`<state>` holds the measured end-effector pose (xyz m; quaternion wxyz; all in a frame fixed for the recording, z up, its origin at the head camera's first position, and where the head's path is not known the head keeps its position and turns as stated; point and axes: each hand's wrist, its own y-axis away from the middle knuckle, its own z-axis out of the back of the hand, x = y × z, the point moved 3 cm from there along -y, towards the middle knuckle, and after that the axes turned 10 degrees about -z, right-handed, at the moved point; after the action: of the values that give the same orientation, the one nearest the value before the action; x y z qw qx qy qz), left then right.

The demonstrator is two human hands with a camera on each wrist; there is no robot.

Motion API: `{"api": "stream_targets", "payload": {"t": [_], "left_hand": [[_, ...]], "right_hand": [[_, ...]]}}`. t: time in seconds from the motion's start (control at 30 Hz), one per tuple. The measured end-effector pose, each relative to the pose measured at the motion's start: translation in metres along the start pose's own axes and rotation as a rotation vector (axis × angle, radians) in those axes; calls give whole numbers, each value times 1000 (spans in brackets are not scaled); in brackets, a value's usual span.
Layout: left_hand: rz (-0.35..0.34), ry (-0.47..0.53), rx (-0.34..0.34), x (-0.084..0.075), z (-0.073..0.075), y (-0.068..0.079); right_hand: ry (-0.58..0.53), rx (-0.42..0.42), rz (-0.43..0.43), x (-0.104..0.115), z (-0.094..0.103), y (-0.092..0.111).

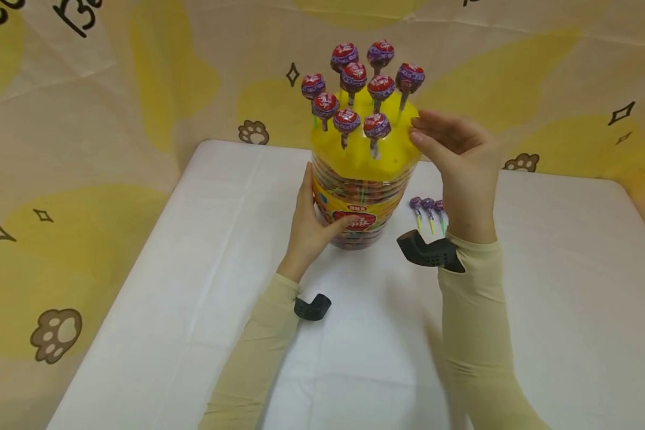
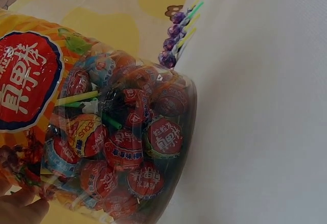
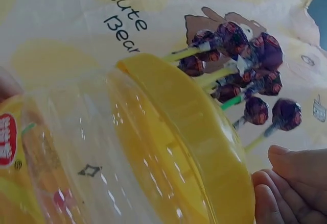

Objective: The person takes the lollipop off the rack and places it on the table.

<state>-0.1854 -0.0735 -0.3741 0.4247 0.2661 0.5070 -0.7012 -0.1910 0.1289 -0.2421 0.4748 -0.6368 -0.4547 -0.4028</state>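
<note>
A clear plastic jar (image 1: 362, 192) of wrapped lollipops stands tilted on the table, its yellow lid (image 1: 368, 170) on top. Several lollipops (image 1: 380, 86) in red and purple wrappers stand up from the lid by their sticks. My left hand (image 1: 313, 224) grips the jar's lower left side, thumb across the label; in the left wrist view only some fingers (image 2: 23, 208) show at the lower left. At the right rim of the lid is my right hand (image 1: 459, 155), its fingertips touching the edge. Nothing shows between its thumb and fingers in the right wrist view.
Several loose lollipops (image 1: 428, 206) with purple wrappers lie in a row on the white table (image 1: 236, 251), right of the jar and partly behind my right wrist. A patterned yellow and cream cloth (image 1: 193, 77) hangs behind the table. Black devices (image 1: 430, 249) are strapped on both wrists.
</note>
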Motion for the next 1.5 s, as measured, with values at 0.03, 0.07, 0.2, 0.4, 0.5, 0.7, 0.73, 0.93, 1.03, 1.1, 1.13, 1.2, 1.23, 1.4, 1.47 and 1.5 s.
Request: {"api": "stream_targets", "payload": {"t": [0.03, 0.07, 0.2, 0.4, 0.5, 0.7, 0.73, 0.93, 1.03, 1.1, 1.13, 1.2, 1.23, 1.4, 1.47, 1.5], "left_hand": [[3, -1, 0, 0, 0, 0], [4, -2, -1, 0, 0, 0], [3, -1, -2, 0, 0, 0], [-4, -1, -2, 0, 0, 1], [-5, -2, -4, 0, 0, 1], [-1, -2, -1, 0, 0, 0], [0, 0, 0, 0, 0, 1], [2, 0, -1, 0, 1, 1], [-4, -3, -3, -1, 1, 2], [-7, -4, -3, -1, 1, 2], [-8, -6, -3, -1, 1, 2], [-7, -7, 0, -2, 0, 2], [-9, -5, 1, -2, 0, 2], [-7, -3, -4, -2, 1, 1], [-4, -3, -5, -2, 1, 1], [-2, -2, -4, -3, 1, 1]], "right_hand": [[6, 2, 5, 1, -2, -1], [14, 2, 9, 2, -5, -1], [42, -15, 27, 4, -11, -2], [89, -46, 62, 5, -21, -4], [100, -61, 73, 6, -25, -5], [86, -104, 78, 6, -28, -7], [81, -110, 81, 6, -29, -7], [67, -124, 95, 7, -30, -8], [59, -127, 98, 7, -30, -9], [50, -128, 101, 7, -30, -9], [45, -129, 100, 7, -30, -9], [28, -131, 96, 8, -30, -9], [20, -131, 92, 8, -30, -10], [-35, -104, 71, 11, -30, -12], [-57, -87, 66, 11, -29, -12], [-66, -79, 66, 11, -29, -13]]}}
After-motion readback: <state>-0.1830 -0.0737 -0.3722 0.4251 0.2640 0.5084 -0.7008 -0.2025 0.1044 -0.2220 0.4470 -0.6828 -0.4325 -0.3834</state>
